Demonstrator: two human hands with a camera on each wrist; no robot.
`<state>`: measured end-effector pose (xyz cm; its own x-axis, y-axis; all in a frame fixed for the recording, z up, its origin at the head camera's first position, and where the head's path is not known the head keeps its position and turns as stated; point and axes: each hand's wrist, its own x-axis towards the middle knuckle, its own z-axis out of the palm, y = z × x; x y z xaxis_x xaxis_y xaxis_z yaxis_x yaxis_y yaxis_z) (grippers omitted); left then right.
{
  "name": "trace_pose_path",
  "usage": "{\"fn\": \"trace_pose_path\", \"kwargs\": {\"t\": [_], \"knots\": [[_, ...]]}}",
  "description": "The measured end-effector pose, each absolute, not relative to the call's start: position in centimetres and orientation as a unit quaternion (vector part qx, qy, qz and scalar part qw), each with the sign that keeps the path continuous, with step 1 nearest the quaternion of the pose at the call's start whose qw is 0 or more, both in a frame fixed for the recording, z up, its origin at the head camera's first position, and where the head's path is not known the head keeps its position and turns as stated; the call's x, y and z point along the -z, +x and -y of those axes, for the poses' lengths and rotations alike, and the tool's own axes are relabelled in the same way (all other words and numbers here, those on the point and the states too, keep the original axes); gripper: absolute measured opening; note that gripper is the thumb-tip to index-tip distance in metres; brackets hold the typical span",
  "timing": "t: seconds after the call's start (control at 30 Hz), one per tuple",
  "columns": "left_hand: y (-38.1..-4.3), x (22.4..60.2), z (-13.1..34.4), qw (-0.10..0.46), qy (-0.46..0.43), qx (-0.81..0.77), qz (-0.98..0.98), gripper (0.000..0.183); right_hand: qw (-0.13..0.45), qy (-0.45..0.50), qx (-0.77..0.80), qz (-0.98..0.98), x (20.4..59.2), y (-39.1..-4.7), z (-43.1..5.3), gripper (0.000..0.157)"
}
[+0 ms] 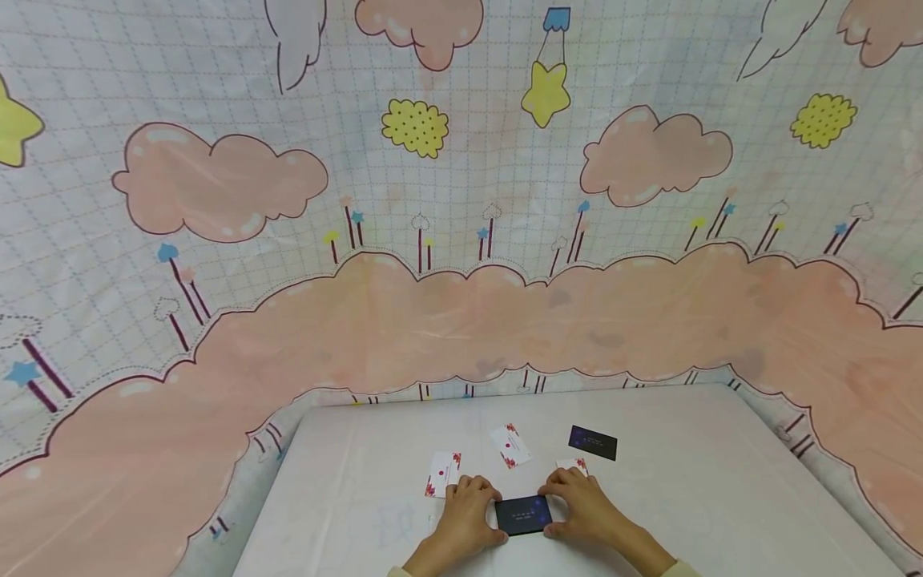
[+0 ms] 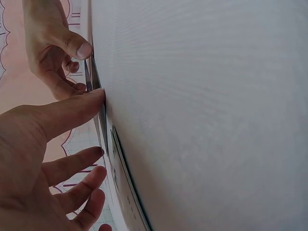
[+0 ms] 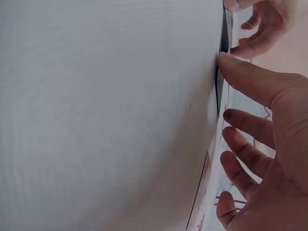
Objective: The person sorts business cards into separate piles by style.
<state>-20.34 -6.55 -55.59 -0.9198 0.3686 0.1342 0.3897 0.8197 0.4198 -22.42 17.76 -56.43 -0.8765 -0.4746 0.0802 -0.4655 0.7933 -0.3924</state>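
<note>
In the head view a dark card (image 1: 522,517) with small pale print and bluish spots lies between both hands near the table's front. My left hand (image 1: 467,517) pinches its left end, thumb at the near corner and a fingertip at the far one. Its right end is held the same way by my right hand (image 1: 586,508). The left wrist view shows the card edge-on, low against the white surface, with the left thumb (image 2: 82,108) at its edge. From the right wrist, the right thumb (image 3: 245,74) meets the card's edge while the other fingers spread apart.
Two white cards with red floral corners, a left card (image 1: 442,474) and a middle card (image 1: 511,445), lie beyond the hands. Another white card (image 1: 572,463) is partly hidden behind the right hand. A second dark card (image 1: 593,442) lies farther right on the white table (image 1: 721,481). A patterned curtain (image 1: 461,320) stands behind.
</note>
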Motion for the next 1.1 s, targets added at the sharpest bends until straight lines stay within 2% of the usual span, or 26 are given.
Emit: {"fn": "trace_pose_path", "kwargs": {"t": [0.57, 0.83, 1.1], "knots": [[-20.45, 55.94, 6.46, 0.015, -0.2, 0.224, 0.954, 0.048, 0.011, -0.248, 0.197, -0.948, 56.37, -22.29, -17.96, 0.048], [-20.32, 56.01, 6.49, 0.009, -0.195, 0.215, 0.957, 0.055, -0.007, -0.248, 0.199, -0.948, 56.72, -22.06, -18.1, 0.049], [-20.38, 55.67, 6.88, -0.004, -0.177, 0.252, 0.951, 0.052, -0.011, -0.226, 0.274, -0.935, 56.0, -22.0, -18.39, 0.05]]}}
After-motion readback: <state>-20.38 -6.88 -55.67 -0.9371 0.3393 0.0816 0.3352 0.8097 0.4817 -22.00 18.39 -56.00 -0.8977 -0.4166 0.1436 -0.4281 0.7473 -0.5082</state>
